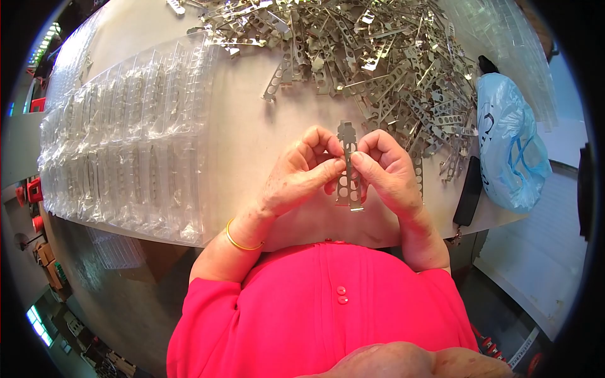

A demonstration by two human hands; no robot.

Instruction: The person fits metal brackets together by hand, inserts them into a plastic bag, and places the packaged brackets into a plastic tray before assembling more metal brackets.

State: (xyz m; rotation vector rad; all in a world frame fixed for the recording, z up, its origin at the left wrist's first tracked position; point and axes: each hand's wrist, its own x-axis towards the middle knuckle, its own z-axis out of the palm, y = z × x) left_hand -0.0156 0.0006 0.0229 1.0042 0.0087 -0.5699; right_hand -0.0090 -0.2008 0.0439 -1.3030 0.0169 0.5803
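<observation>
Between my two hands, a flat metal bracket (348,179) with a row of round holes stands lengthwise, its notched end pointing away from me. My left hand (307,169) pinches its left edge between thumb and fingers. On the other edge, my right hand (386,169) grips it the same way, thumb on the face. The bracket may be more than one piece laid together; I cannot tell. Beyond my hands lies a big heap of similar metal brackets (391,69), some of them close to my right hand.
A clear plastic tray (205,138) with rows of wrapped pieces covers the left of the table (242,107). At the right are a blue plastic bag (513,148), a black strip-like object (468,192) and clear plastic sheets (523,50).
</observation>
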